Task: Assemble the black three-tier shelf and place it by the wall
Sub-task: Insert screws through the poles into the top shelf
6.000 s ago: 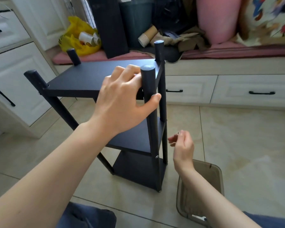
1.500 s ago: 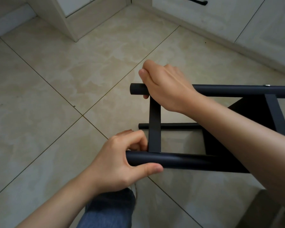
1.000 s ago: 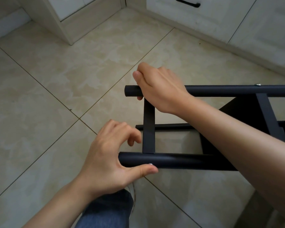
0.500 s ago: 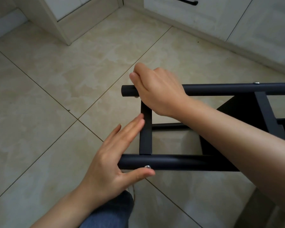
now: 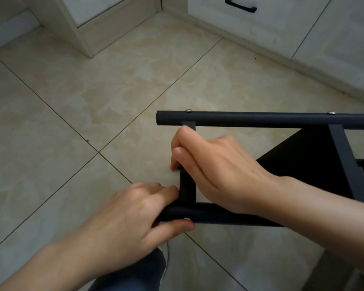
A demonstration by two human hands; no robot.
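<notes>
Two bare hands show, left hand and right hand; one black board-and-post shelf lies at three o'clock, bearing three silver screw heads.

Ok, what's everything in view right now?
shelf: one, black, on its side, right
far pole: one, black, ungripped
near pole: one, black, nearest the camera
crossbar: one, black, joining both poles
screws: three, silver, in the poles
cabinets: two units, white, along the top
drawer handle: one clear, black, top
floor: beige tiles
trouser leg: one, blue, bottom
left grip: hand round the near pole's end
right grip: hand round the crossbar
</notes>
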